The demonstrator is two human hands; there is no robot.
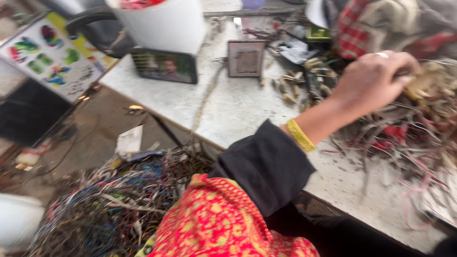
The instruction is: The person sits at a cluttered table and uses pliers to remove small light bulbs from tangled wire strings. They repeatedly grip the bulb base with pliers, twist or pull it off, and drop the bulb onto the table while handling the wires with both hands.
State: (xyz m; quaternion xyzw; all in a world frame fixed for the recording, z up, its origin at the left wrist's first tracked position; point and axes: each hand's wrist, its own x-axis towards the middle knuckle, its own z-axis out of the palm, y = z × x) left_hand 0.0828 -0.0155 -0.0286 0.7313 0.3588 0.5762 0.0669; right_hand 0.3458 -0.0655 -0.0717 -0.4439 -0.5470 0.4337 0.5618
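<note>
pale worktable (238, 109), wires (409, 138), hand (376, 78)

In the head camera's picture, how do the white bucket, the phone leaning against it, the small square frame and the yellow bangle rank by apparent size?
Largest to smallest, as they look:
1. white bucket, cut off at the top edge
2. phone
3. square frame
4. yellow bangle
The bangle is nearer the camera, so its true size against the frame is unsure.

One hand (376, 81) in view, which side unclear; forearm extended up and right, black sleeve pushed back, yellow bangle at wrist. Fingers (402, 76) curled closed, ring visible.
</note>
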